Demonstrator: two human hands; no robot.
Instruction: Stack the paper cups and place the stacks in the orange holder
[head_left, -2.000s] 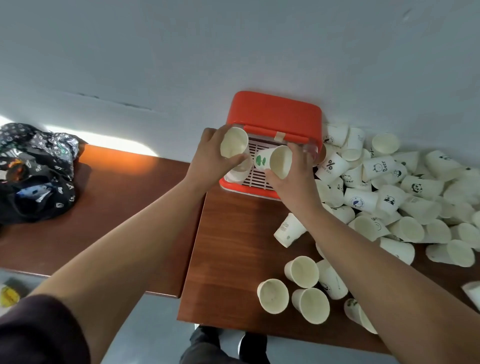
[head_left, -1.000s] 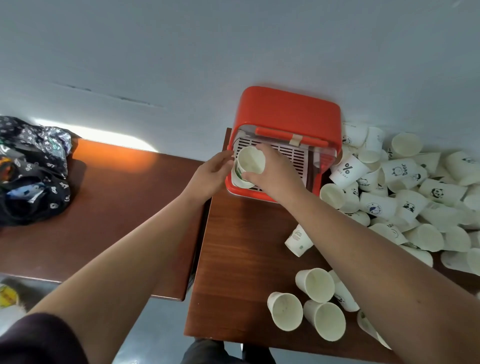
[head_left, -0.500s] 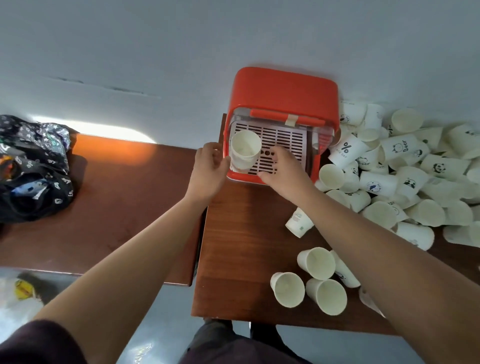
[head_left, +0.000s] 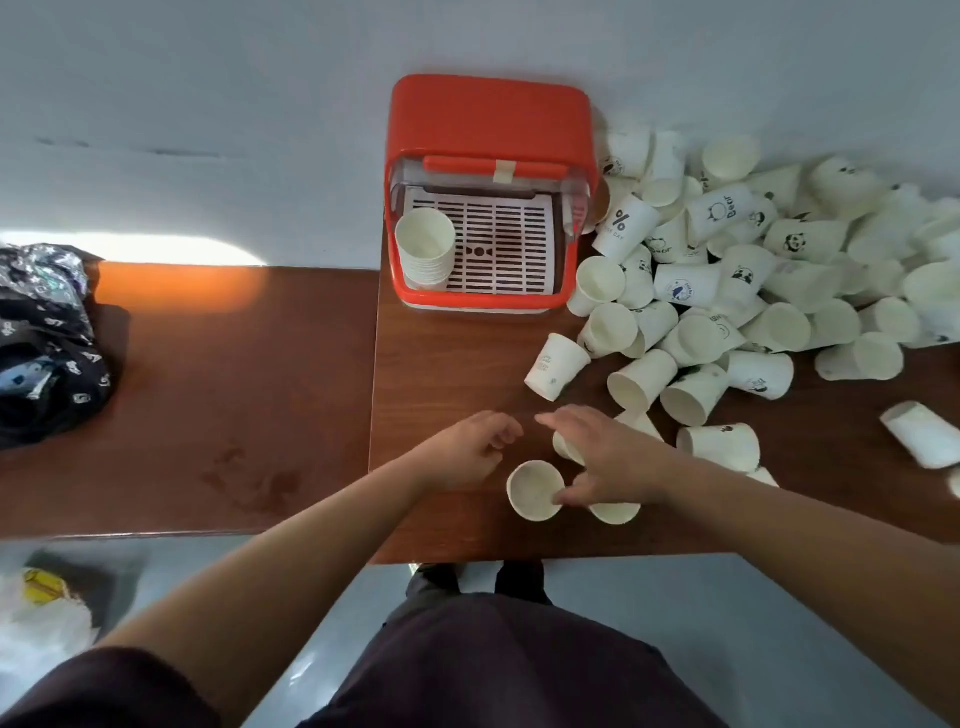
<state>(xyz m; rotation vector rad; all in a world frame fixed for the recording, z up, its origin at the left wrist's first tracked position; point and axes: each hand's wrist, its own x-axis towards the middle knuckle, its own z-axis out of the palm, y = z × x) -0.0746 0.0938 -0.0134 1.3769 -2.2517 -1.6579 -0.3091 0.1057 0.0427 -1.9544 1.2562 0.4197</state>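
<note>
The orange holder (head_left: 488, 119) stands against the wall with its white slotted tray showing. A stack of white paper cups (head_left: 426, 249) stands upright in the tray's left corner. Near the table's front edge my right hand (head_left: 608, 457) lies spread over a few upright cups, its thumb touching one open cup (head_left: 535, 491). My left hand (head_left: 467, 449) hovers just left of that cup, fingers loosely curled, holding nothing. A large pile of loose cups (head_left: 753, 291) covers the table to the right of the holder.
A lower wooden table (head_left: 218, 395) adjoins on the left, with a black patterned bag (head_left: 47, 338) at its far left. One cup (head_left: 922, 434) lies alone at the right. A plastic bag (head_left: 41, 608) lies on the floor.
Both hands let go of the stack, which now stands in the holder's left corner, and drew back to the loose cups at the table's front edge.
</note>
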